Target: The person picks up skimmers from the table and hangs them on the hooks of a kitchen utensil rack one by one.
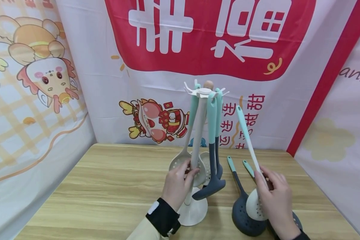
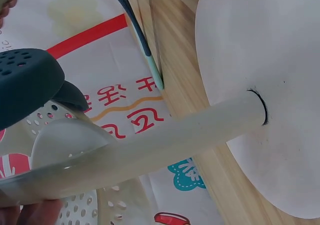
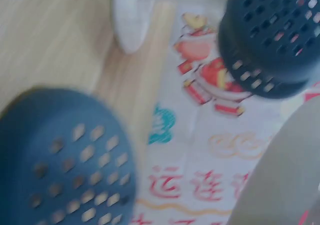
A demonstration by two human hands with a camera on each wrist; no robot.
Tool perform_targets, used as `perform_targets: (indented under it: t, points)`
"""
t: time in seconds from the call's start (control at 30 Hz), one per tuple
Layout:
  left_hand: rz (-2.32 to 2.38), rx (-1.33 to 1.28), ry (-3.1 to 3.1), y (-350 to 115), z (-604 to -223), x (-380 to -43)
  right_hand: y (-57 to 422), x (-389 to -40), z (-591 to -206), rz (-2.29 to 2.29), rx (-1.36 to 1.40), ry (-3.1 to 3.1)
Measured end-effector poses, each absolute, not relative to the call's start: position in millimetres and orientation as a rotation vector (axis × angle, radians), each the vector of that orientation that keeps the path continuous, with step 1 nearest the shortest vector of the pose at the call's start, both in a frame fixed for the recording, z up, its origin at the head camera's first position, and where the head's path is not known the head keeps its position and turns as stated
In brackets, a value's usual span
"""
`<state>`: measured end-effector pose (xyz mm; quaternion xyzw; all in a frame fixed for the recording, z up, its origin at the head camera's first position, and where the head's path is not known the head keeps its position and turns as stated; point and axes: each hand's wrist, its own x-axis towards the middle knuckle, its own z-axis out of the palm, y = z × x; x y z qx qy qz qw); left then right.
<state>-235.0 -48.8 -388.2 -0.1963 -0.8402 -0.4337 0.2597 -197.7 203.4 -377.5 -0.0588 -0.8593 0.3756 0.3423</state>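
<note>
My left hand [image 1: 178, 183] grips the pole [image 1: 200, 130] of a white utensil stand; the left wrist view shows the pole [image 2: 165, 142] running into its round base [image 2: 265, 45]. Light slotted utensils [image 1: 180, 160] and dark ones with mint handles, including one with a perforated head [image 3: 275, 35], hang from the stand's hooks [image 1: 203, 91]. My right hand [image 1: 276, 196] holds a white skimmer [image 1: 254, 205] by its lower handle, mint end upward, to the right of the stand. Its pale head [image 3: 292, 170] fills the right edge of the right wrist view.
A dark skimmer [image 1: 243, 216] lies on the wooden table [image 1: 108, 186] below the held one. Another mint-handled utensil [image 1: 248, 168] lies beside it, partly hidden by my right hand. Printed cloth [image 1: 156, 80] hangs behind the table.
</note>
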Motion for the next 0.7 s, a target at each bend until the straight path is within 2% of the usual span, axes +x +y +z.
perform_targets:
  t: [0.33,0.7]
  points:
    - [-1.156,-0.488,-2.260,-47,-388,-238,177,-170,-349,1.040,0.061,-1.979]
    - [-1.197,-0.475,-2.231,-43,-384,-237,163,-153,-336,1.074,0.289,-1.785]
